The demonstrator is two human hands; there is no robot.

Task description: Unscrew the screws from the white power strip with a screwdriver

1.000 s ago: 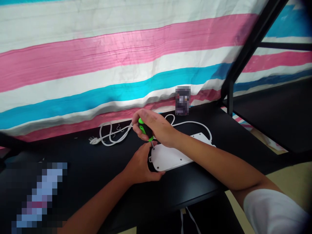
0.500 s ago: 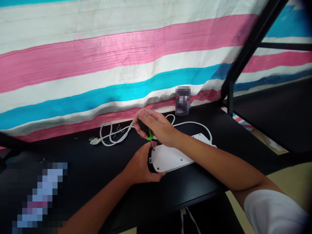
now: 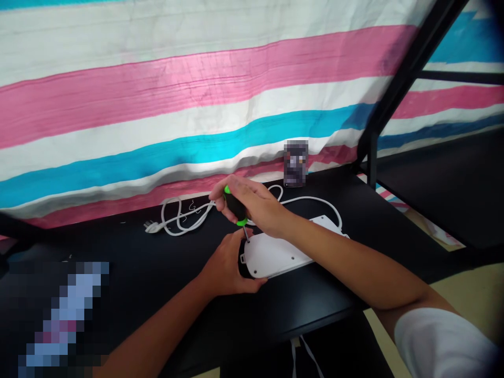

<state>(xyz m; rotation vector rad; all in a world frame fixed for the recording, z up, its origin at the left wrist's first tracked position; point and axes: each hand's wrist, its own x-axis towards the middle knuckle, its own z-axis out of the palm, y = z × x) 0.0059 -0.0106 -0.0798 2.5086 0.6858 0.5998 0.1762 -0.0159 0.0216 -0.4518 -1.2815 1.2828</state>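
A white power strip (image 3: 277, 254) lies back side up on the black table (image 3: 157, 262). My left hand (image 3: 226, 265) grips its near end, fingers curled round the edge. My right hand (image 3: 252, 207) is closed round a green and black screwdriver (image 3: 235, 206), held nearly upright. Its tip rests at a screw hole near the strip's left corner. The strip's white cord (image 3: 185, 218) runs off behind my hands and lies coiled to the left, ending in a plug (image 3: 149, 227).
A pink, white and blue striped sheet (image 3: 197, 105) hangs right behind the table. A small blurred object (image 3: 295, 163) stands at the table's back edge. A black metal frame post (image 3: 394, 89) rises at the right. A pixelated patch covers the table's near left.
My right hand has turned slightly on the screwdriver handle, which shows more green and black now. The left hand and the power strip have stayed put.
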